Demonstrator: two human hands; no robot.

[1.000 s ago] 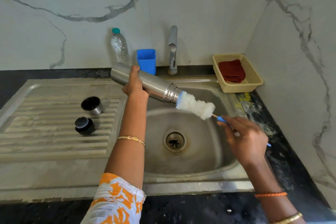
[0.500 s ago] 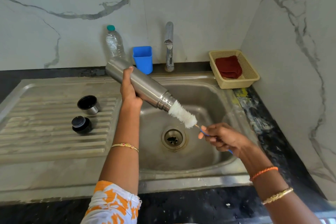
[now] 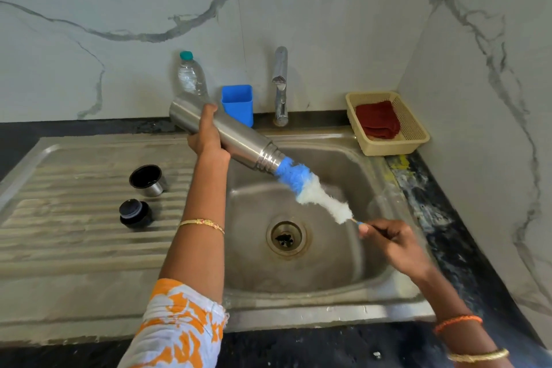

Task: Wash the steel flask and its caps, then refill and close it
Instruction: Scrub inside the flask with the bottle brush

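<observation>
I see the left hand (image 3: 206, 140) wrapped round the flask (image 3: 239, 140), held tilted above the sink (image 3: 373, 158), mouth down-right. Right hand (image 3: 397, 245) pinches the brush (image 3: 310, 191) handle; blue & white bristles stick out of the flask mouth, tip still inside. Cup cap (image 3: 147, 180) & black stopper (image 3: 136, 213) sit apart on the drainboard (image 3: 74, 248), left of the arm. Tap (image 3: 280, 86) at back w/ no water running.

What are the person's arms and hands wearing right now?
Both hands are bare, no gloves. The left arm has a thin gold bangle and a short white sleeve with orange print. The right wrist carries an orange thread band and a gold bangle.
</observation>
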